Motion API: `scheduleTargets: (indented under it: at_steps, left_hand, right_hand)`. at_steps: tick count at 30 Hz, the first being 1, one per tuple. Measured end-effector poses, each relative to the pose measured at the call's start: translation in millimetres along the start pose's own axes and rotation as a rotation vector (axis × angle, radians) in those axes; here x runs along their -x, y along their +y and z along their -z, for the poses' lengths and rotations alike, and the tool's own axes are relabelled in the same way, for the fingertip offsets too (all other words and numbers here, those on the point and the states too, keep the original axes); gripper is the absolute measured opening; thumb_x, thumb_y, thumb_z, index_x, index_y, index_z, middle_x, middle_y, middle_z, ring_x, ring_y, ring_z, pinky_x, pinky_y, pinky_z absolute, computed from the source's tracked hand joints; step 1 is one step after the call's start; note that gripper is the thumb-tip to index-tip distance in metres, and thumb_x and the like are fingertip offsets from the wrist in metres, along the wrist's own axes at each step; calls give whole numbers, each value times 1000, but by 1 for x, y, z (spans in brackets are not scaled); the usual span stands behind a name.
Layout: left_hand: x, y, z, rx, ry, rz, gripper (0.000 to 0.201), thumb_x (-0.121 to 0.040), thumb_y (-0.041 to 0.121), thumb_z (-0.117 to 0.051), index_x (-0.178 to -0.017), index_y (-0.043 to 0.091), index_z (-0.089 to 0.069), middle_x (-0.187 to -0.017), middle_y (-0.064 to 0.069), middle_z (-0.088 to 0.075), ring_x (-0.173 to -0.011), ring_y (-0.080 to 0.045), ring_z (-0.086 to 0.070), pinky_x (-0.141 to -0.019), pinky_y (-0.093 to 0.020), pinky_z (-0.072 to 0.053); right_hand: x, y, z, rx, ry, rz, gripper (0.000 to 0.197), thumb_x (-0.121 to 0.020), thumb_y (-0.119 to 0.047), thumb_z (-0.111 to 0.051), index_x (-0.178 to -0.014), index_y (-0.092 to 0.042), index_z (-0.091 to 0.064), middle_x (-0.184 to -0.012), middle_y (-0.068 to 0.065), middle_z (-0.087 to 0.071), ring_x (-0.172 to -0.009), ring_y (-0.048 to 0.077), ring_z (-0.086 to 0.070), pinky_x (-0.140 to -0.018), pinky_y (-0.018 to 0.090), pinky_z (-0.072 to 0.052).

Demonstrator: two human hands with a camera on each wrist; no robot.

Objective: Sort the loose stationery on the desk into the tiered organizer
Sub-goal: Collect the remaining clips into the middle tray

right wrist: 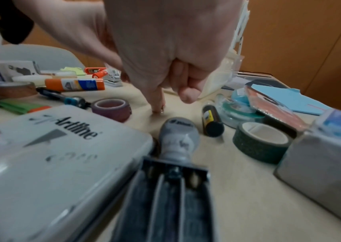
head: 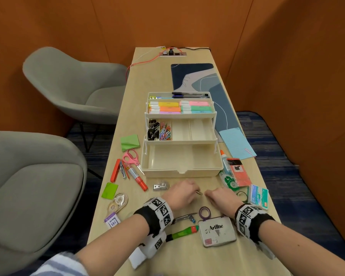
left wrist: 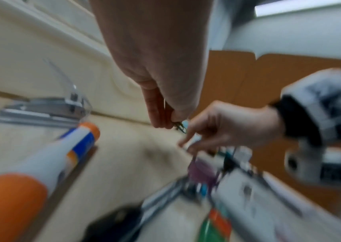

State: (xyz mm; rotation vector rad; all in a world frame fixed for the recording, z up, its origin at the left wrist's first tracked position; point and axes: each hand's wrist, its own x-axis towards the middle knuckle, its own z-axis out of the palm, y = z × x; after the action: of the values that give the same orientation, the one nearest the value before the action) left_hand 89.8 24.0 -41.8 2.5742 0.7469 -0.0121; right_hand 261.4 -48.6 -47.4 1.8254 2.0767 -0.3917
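The cream tiered organizer [head: 181, 173] stands open mid-desk: highlighters and pens in the top tier, binder clips and paper clips in the middle tier, a bare bottom tray. Just in front of it my left hand [head: 195, 193] pinches a small metal clip [head: 199, 193] between thumb and fingertips; the left wrist view shows the clip [left wrist: 179, 127] clear of the desk. My right hand [head: 208, 194] is beside it. Its index finger [right wrist: 158, 101] points straight down onto the desk, touching a tiny metal piece [right wrist: 162, 111], and the other fingers are curled.
Loose stationery rings the hands: Artline stamp pad [head: 217, 231], purple tape roll [head: 205, 212], green marker [head: 182, 232], clear-and-metal clip [head: 161, 186], orange glue stick [head: 137, 177], pink scissors [head: 130, 158], tape rolls and a box [head: 259, 196] at right. Grey chairs stand left of the desk.
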Motion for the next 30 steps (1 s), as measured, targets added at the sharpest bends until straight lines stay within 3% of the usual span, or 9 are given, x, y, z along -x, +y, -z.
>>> scheduleTargets:
  at_steps: [2,5,7,9,11,16,20,26,30]
  left_hand:
    - [4,-5,19,111,211,43,25,-95,13,-49,-114,13,-65,-104,-3,-63,-96,-16,-58,-89,-28,-46]
    - [-1,-18,64,231,526,220,23,-93,8,-52,-111,11,-67,-101,-2,-67,-89,-11,-60,-85,-23,-48]
    - [-11,-31,94,275,657,351,23,-93,7,-52,-112,9,-65,-103,-1,-67,-87,-9,-59,-79,-15,-45]
    - [-24,-46,114,271,721,462,20,-93,8,-53,-110,8,-64,-100,-2,-67,-82,-9,-58,-70,-13,-42]
    - [-36,-57,126,221,716,524,17,-93,9,-54,-107,8,-64,-98,-3,-67,-80,-11,-58,-67,-14,-40]
    - [-59,-73,130,113,644,580,17,-91,8,-53,-101,8,-66,-95,-11,-70,-89,-28,-64,-78,-36,-50]
    - [-59,-80,127,29,626,524,15,-90,11,-54,-96,9,-67,-97,-10,-67,-93,-28,-60,-78,-36,-47]
    - [-34,-73,118,-67,665,471,20,-93,23,-54,-108,13,-62,-107,-4,-58,-99,-19,-51,-84,-30,-44]
    - [-2,-36,91,-37,660,317,16,-93,20,-52,-106,17,-61,-104,3,-55,-95,-13,-47,-84,-26,-41]
  right_hand:
    - [-2,-1,1,-45,17,-28,19,-97,-16,-37,-110,-12,-52,-97,11,-67,-86,30,-63,-65,34,-40]
    - [-3,-2,5,-233,82,-169,19,-95,-24,-45,-110,-14,-51,-98,8,-66,-83,25,-60,-67,30,-43]
    - [-2,-4,4,-327,117,-284,20,-90,-28,-53,-103,-13,-51,-97,7,-65,-79,21,-55,-68,30,-44]
    - [0,-5,2,-317,95,-343,23,-89,-32,-55,-99,-12,-52,-99,8,-64,-85,23,-58,-72,32,-47]
    - [2,-8,1,-275,64,-362,24,-90,-31,-54,-101,-10,-53,-102,9,-63,-93,26,-61,-73,33,-48]
    - [-1,-15,6,-182,-13,-373,16,-93,-10,-46,-107,-8,-54,-108,11,-64,-98,28,-62,-75,35,-51]
    - [-4,-12,12,-164,-74,-315,20,-93,-4,-42,-110,-5,-52,-111,13,-63,-100,28,-62,-75,33,-49]
    - [-8,-15,21,12,-191,-219,30,-92,3,-38,-119,1,-53,-120,16,-61,-107,31,-61,-85,34,-50]
    - [-11,-18,20,89,-194,-198,30,-94,-1,-37,-120,0,-52,-120,14,-61,-108,29,-60,-85,34,-49]
